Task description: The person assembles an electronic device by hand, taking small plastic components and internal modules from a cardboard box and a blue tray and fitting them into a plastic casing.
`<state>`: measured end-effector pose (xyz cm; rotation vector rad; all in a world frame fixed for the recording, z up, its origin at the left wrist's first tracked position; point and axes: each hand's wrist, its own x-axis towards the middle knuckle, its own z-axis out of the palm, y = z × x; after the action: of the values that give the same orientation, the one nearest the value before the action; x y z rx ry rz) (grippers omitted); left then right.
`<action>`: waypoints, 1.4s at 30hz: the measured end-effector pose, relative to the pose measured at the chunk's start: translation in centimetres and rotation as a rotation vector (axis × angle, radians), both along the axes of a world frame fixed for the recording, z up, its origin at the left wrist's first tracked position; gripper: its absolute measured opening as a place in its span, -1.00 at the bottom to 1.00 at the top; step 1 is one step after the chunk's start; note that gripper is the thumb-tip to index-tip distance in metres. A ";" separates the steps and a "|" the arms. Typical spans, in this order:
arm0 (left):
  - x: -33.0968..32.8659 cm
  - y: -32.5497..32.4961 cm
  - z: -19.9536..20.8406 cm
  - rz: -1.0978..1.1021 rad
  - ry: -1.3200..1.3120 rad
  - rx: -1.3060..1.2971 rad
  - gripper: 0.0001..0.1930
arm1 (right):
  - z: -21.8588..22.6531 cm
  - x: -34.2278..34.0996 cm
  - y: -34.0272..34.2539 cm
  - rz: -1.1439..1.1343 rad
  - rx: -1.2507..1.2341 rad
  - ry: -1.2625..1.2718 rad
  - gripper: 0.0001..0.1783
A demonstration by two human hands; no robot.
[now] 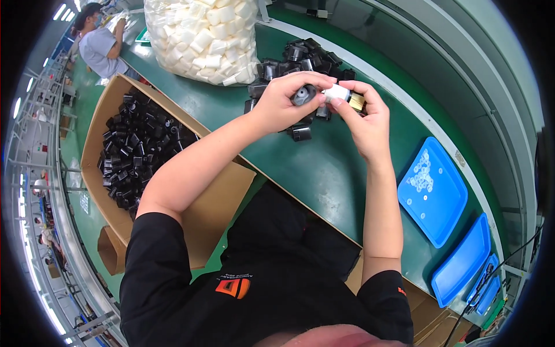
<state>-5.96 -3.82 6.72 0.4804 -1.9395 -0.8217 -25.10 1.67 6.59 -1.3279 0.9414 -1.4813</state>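
Over the green worktable, my two hands meet in front of a loose heap of black plastic housings [298,55]. My left hand [277,104] is closed around a black hollow plastic housing [303,95], its open end showing. Between the fingertips of both hands sits a small white piece [337,92], perhaps a foam block like those in the bag. My right hand [370,121] is closed on a black part with a gold-coloured band [357,102], right beside the white piece. Whether that part and the white piece are joined is hidden by my fingers.
A big clear bag of white foam blocks [202,43] stands at the far left. Left of me is a cardboard box [95,130] full of black housings. A blue tray [442,217] with small clear discs lies right, near other blue trays [459,266]. Another person [101,49] works far left.
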 end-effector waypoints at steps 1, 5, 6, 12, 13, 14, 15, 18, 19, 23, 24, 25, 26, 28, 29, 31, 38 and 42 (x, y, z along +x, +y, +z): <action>-0.4 -0.1 0.2 -0.008 0.001 -0.065 -0.69 | 0.3 -0.5 0.2 0.013 0.016 -0.024 -0.69; 0.0 0.3 0.1 0.062 -0.062 -0.102 -0.50 | 1.7 -2.5 0.5 -0.030 -0.006 -0.052 -0.67; 0.3 0.2 -0.4 0.062 -0.055 -0.096 -0.50 | 2.4 -2.7 0.6 -0.051 -0.021 -0.046 -0.66; -0.5 1.2 -0.3 -0.059 -0.150 0.206 -0.46 | 3.9 -2.6 2.1 -0.009 0.042 0.034 -0.69; -0.6 1.6 0.2 -0.054 -0.187 0.182 -0.48 | 3.8 -2.5 2.1 -0.030 0.045 0.093 -0.70; -0.7 1.6 0.3 -0.053 -0.183 0.186 -0.48 | 3.7 -2.4 2.0 -0.050 0.049 0.154 -0.72; -0.7 1.6 0.2 -0.038 -0.205 0.127 -0.48 | 3.5 -2.5 2.0 -0.074 0.028 0.222 -0.73; -0.7 0.9 0.3 -0.023 -0.243 -0.074 -0.46 | 3.9 -2.5 2.1 -0.152 -0.031 0.397 -0.73; -0.6 0.6 0.3 -0.023 -0.272 -0.224 -0.45 | 3.8 -2.4 2.0 -0.143 -0.028 0.404 -0.73; -0.5 0.6 0.2 -0.022 -0.241 -0.180 -0.40 | 3.4 -1.4 1.8 -0.173 0.008 0.340 -0.73; -0.5 0.7 0.2 -0.017 -0.235 -0.175 -0.40 | 3.2 -1.3 1.7 -0.201 0.009 0.311 -0.73; -0.4 0.8 0.4 0.004 -0.259 -0.110 -0.38 | 3.0 -1.2 1.6 -0.197 0.011 0.316 -0.73; -0.3 0.8 0.5 0.023 -0.284 -0.045 -0.36 | 2.6 -1.2 1.5 -0.207 0.003 0.290 -0.72; -0.1 0.7 0.5 0.030 -0.277 -0.038 -0.35 | 2.3 -1.2 1.3 -0.209 -0.004 0.265 -0.72; -0.1 0.6 0.3 0.034 -0.264 -0.080 -0.35 | 2.3 -1.1 1.3 -0.184 0.012 0.236 -0.71; -0.2 0.6 0.2 0.039 -0.250 -0.121 -0.35 | 2.3 -1.4 1.3 -0.156 0.030 0.208 -0.71; -0.3 0.1 -0.3 0.008 -0.244 -0.233 -0.40 | 2.4 -2.1 1.1 -0.058 0.071 0.281 -0.71; -0.2 0.4 -0.4 -0.006 -0.234 -0.240 -0.40 | 1.3 -2.1 0.4 0.010 0.004 0.308 -0.71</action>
<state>-6.16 -3.47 6.31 0.4406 -2.2218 -0.5450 -27.16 2.08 7.88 -1.5850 1.1287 -1.2870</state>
